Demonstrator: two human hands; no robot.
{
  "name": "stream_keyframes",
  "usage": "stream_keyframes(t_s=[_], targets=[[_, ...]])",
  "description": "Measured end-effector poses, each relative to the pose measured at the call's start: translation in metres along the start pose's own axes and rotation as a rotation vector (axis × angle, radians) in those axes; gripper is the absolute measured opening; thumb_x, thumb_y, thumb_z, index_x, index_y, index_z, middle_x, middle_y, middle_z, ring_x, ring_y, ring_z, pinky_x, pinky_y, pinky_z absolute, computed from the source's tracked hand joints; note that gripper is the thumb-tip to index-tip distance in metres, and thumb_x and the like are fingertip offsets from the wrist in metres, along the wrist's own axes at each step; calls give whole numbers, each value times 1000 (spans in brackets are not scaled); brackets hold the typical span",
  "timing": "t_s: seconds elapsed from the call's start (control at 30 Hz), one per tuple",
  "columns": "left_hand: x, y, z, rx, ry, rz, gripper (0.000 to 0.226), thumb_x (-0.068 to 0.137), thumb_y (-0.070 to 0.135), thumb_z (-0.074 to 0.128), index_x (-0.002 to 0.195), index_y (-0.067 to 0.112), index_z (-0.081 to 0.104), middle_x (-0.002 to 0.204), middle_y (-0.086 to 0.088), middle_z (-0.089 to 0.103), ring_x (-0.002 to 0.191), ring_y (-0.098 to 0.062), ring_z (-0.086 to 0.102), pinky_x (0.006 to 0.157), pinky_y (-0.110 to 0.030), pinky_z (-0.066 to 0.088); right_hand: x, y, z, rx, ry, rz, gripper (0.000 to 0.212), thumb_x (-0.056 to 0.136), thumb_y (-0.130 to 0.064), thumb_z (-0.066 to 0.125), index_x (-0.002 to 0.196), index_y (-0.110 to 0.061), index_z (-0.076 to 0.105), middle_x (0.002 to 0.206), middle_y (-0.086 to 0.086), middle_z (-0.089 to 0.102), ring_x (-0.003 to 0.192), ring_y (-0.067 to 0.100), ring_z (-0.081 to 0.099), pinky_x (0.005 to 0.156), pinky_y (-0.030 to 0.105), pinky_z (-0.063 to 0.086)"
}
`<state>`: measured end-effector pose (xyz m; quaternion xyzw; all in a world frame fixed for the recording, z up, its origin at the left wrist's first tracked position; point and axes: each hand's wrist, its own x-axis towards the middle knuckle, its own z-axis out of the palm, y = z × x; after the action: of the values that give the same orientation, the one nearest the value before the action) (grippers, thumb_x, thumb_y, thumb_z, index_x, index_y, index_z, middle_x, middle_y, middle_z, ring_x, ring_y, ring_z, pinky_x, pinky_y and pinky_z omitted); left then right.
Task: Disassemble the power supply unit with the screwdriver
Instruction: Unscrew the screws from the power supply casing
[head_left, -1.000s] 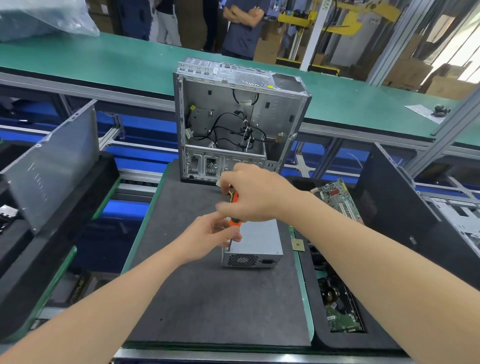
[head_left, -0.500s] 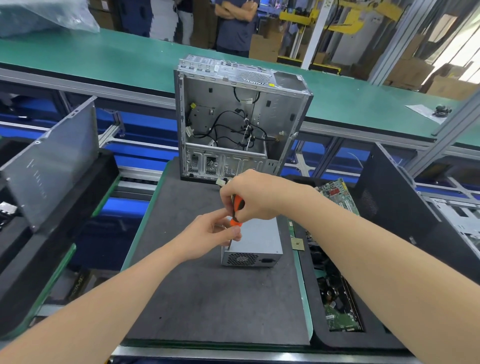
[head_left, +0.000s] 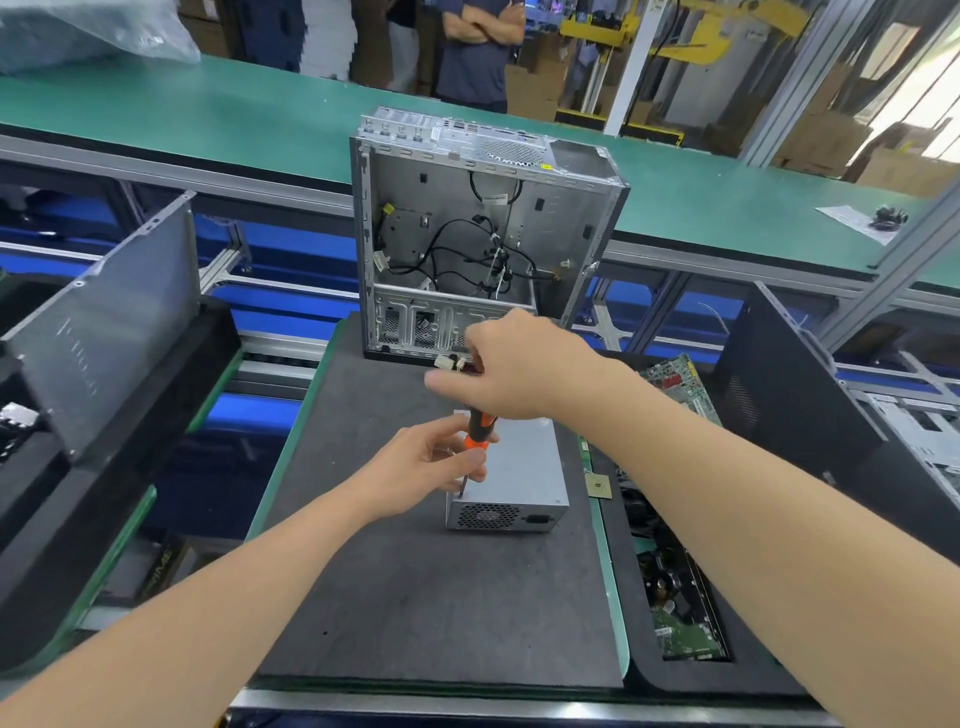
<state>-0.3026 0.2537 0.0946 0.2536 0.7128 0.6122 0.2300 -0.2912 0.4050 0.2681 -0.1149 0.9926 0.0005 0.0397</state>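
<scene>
**Power supply unit on the bench.** The power supply unit (head_left: 511, 478), a grey metal box, lies flat on the dark mat (head_left: 441, 597) at the middle of the workstation. Its grilled fan face and socket are turned toward us.

The screwdriver (head_left: 479, 430), with an orange and black handle, stands nearly upright over the unit's near left corner. Its thin shaft reaches down to the top edge there; we cannot tell whether the tip sits in a screw.

The left hand (head_left: 415, 467) pinches the lower, orange part of the handle between thumb and curled fingers. The right hand (head_left: 514, 369) is closed over the handle's upper end from above, with one finger stretched out to the left.

Behind the unit, at the far edge of the mat, an open computer case (head_left: 483, 234) stands upright with black cables loose inside. A small white connector (head_left: 443, 362) lies at its foot.

Just beside the unit, at the mat's right edge, we note a small square chip (head_left: 597, 487). Further right, a black bin (head_left: 639, 670) holds green circuit boards (head_left: 678, 382).

To the left, a grey metal panel (head_left: 109, 322) leans in another black bin. Beyond the case runs a green conveyor (head_left: 208, 114), and behind it stands a person (head_left: 478, 47) with folded arms.
</scene>
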Motion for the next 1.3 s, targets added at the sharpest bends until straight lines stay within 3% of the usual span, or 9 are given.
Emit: stream_keyframes(t_s=[0.1, 0.27, 0.43, 0.67, 0.87, 0.93, 1.03, 1.13, 1.3], targets=[[0, -2, -1, 24, -10, 10, 37, 95, 56, 66, 129, 41, 65, 104, 0, 77, 106, -16, 74, 91, -41, 63, 1, -12, 9, -12, -57, 190, 73, 95, -75, 32, 67, -13, 61, 41, -3, 60, 33, 16, 60, 46, 25, 44], [-2, -2, -1, -13, -12, 15, 43, 88, 68, 68, 126, 47, 65, 106, 1, 77, 107, -15, 74, 91, -39, 63, 4, -9, 15, 115, -204, 89, 38, 100, -39, 51, 77, -9, 60, 33, -10, 53, 30, 11, 59, 35, 16, 38], [-3, -1, -5, -21, -10, 17, 37, 96, 51, 69, 131, 41, 65, 106, -2, 77, 108, -16, 74, 91, -37, 63, 3, -2, 6, 83, -253, -171, 5, 86, -24, 65, 88, -20, 62, 72, -2, 71, 56, 9, 67, 47, 27, 50], [-3, 2, -5, -30, 12, -5, 20, 92, 50, 71, 109, 40, 72, 105, -2, 79, 106, -17, 75, 90, -41, 63, 5, -2, 3, 7, -312, -349, 15, 78, -8, 72, 83, -21, 72, 92, -1, 66, 95, 19, 60, 75, 38, 56], [-3, 1, -4, -27, 20, -7, 17, 91, 49, 71, 105, 39, 73, 104, -4, 79, 105, -17, 75, 91, -44, 63, 0, 2, 9, 51, -223, -323, 13, 83, -32, 69, 95, -29, 68, 93, -9, 53, 93, 11, 51, 79, 42, 55], [-2, 2, -4, -19, 8, 3, 22, 94, 50, 70, 114, 40, 72, 103, -4, 78, 106, -17, 75, 90, -42, 63, -2, 1, 10, 73, -66, -213, 30, 84, -56, 60, 96, -29, 63, 95, -8, 52, 93, 17, 55, 73, 39, 51], [-1, 4, -2, -12, -8, 8, 34, 95, 53, 68, 126, 37, 68, 102, -2, 77, 106, -17, 74, 91, -42, 63, -2, -6, 11, -70, 168, 37, 63, 86, -80, 36, 76, -21, 57, 74, -3, 55, 66, 24, 56, 55, 30, 34], [-1, 4, -2, -8, -4, 12, 33, 94, 53, 68, 125, 42, 68, 103, -2, 77, 106, -16, 74, 91, -41, 63, -3, -14, 17, -30, 39, 162, 69, 94, -74, 35, 64, -15, 55, 50, -1, 53, 48, 18, 53, 48, 26, 39], [-4, 3, -1, -26, 14, 14, 21, 95, 46, 70, 116, 50, 68, 105, -3, 78, 106, -16, 75, 92, -42, 62, -1, -9, 16, 136, -143, 34, 35, 96, -43, 56, 81, -11, 56, 60, -1, 64, 37, 17, 64, 46, 28, 51]])
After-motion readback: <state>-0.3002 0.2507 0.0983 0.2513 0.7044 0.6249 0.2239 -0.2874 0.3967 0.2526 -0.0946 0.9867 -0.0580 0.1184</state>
